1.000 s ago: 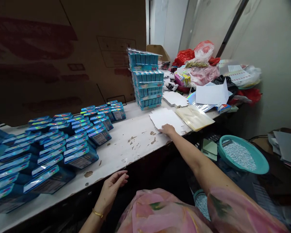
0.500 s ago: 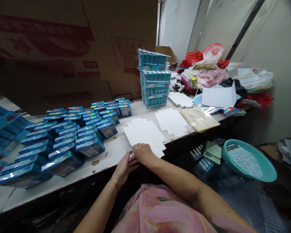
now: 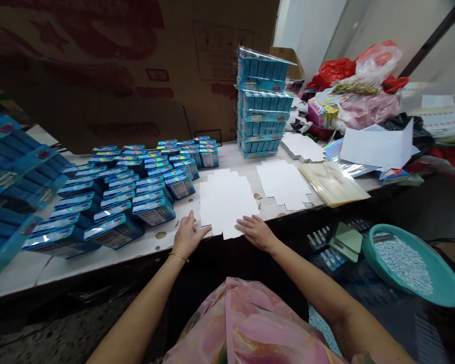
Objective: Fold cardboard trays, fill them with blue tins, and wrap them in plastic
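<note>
Set along a chipped white worktable (image 3: 18, 273), worn through to brown in patches. Closed off at the back by a large, shadowed cardboard panel (image 3: 117, 101) with faded red print. Bounded at the right by a pale, smooth wall (image 3: 364, 30), crossed by a slanting dark strip (image 3: 436, 40). Floored at lower left in speckled grey (image 3: 76, 323). Lit unevenly, brighter toward the upper middle, nearly black beneath the tabletop.
</note>
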The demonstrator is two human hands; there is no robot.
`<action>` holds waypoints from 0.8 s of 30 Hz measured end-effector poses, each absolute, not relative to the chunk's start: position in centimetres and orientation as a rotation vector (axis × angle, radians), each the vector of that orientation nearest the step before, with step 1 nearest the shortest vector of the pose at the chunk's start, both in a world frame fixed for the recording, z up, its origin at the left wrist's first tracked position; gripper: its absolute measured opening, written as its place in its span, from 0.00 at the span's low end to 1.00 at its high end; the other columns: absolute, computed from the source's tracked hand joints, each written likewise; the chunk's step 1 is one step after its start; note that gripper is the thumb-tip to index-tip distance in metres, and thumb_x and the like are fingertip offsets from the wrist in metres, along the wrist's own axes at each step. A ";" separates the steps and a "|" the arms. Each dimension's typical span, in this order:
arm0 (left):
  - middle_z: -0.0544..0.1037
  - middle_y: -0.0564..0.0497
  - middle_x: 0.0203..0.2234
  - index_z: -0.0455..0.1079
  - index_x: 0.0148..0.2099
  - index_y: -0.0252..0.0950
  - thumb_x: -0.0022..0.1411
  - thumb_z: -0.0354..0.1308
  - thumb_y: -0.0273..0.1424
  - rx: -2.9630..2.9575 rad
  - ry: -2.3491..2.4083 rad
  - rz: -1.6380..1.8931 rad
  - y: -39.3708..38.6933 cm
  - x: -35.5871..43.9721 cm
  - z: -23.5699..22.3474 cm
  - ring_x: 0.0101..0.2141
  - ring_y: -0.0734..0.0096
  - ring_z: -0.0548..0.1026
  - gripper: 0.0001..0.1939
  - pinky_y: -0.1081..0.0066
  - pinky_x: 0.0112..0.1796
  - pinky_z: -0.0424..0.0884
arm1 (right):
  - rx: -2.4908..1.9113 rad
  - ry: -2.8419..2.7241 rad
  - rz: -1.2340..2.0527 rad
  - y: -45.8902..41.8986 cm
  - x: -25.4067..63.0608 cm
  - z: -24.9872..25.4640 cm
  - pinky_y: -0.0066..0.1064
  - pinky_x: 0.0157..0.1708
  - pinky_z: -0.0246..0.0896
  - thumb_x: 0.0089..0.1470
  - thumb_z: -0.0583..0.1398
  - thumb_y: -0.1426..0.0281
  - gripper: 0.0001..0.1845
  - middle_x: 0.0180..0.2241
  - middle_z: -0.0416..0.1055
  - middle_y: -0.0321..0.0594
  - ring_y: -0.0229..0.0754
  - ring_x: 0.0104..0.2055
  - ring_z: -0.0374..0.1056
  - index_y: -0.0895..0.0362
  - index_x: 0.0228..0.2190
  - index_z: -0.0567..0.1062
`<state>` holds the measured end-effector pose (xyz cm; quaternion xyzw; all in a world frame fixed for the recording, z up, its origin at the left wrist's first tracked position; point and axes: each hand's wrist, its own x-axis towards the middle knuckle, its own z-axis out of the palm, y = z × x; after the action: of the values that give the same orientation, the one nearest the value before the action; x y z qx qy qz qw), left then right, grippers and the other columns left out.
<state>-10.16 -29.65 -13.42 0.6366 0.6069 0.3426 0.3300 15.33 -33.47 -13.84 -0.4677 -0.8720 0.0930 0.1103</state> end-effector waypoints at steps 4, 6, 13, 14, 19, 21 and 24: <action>0.65 0.46 0.52 0.66 0.47 0.41 0.44 0.61 0.41 2.366 1.362 0.726 -30.3 -11.0 -14.7 0.53 0.54 0.59 0.26 0.53 0.51 0.54 | -1.315 -2.396 0.296 -32.6 15.4 -15.0 0.39 0.53 0.48 0.54 0.50 0.76 0.19 0.49 0.65 0.36 0.40 0.53 0.58 0.51 0.46 0.67; 0.69 0.49 0.49 0.69 0.44 0.43 0.54 0.54 0.38 2.448 1.326 0.686 -30.4 -10.5 -15.4 0.52 0.59 0.61 0.14 0.53 0.51 0.54 | -1.285 -2.366 0.304 -32.4 15.7 -15.2 0.41 0.52 0.49 0.54 0.50 0.77 0.18 0.48 0.67 0.36 0.41 0.53 0.59 0.51 0.45 0.68; 0.76 0.48 0.31 0.69 0.34 0.35 0.62 0.42 0.34 2.413 1.512 0.871 -29.4 -7.4 -14.5 0.36 0.70 0.71 0.15 0.67 0.40 0.65 | -1.306 -2.293 0.234 -33.6 13.9 -15.6 0.43 0.48 0.52 0.54 0.51 0.76 0.17 0.46 0.69 0.38 0.43 0.50 0.61 0.51 0.44 0.69; 0.75 0.48 0.29 0.68 0.32 0.35 0.62 0.43 0.34 2.474 1.508 0.815 -29.3 -7.0 -14.1 0.34 0.70 0.71 0.15 0.68 0.37 0.66 | -1.306 -2.294 0.203 -34.0 13.4 -15.6 0.42 0.48 0.52 0.54 0.52 0.76 0.17 0.46 0.69 0.39 0.44 0.50 0.61 0.50 0.44 0.69; 0.73 0.47 0.29 0.67 0.31 0.34 0.60 0.45 0.26 2.868 1.161 0.553 -29.4 -7.2 -13.5 0.34 0.69 0.69 0.11 0.69 0.37 0.67 | -1.321 -2.291 0.076 -35.0 12.0 -15.6 0.39 0.46 0.54 0.55 0.51 0.73 0.16 0.46 0.69 0.38 0.44 0.50 0.61 0.50 0.44 0.69; 0.72 0.45 0.40 0.68 0.38 0.35 0.59 0.43 0.22 2.920 1.109 0.644 -29.0 -8.6 -13.7 0.42 0.68 0.67 0.12 0.67 0.42 0.66 | -1.310 -2.291 0.063 -35.0 12.1 -15.6 0.38 0.46 0.54 0.55 0.51 0.72 0.16 0.46 0.69 0.37 0.43 0.50 0.61 0.50 0.44 0.68; 0.71 0.46 0.42 0.69 0.38 0.36 0.59 0.46 0.24 2.880 1.236 0.662 -28.0 -10.5 -13.6 0.44 0.66 0.66 0.11 0.66 0.43 0.65 | -1.299 -2.294 0.052 -34.7 12.3 -15.8 0.37 0.45 0.55 0.55 0.51 0.72 0.15 0.45 0.69 0.37 0.41 0.49 0.62 0.49 0.44 0.68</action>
<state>-10.46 -28.05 -13.62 0.8986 0.3857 0.2067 -0.0308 12.33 -34.71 -15.77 -0.4769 -0.8424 0.0191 0.2499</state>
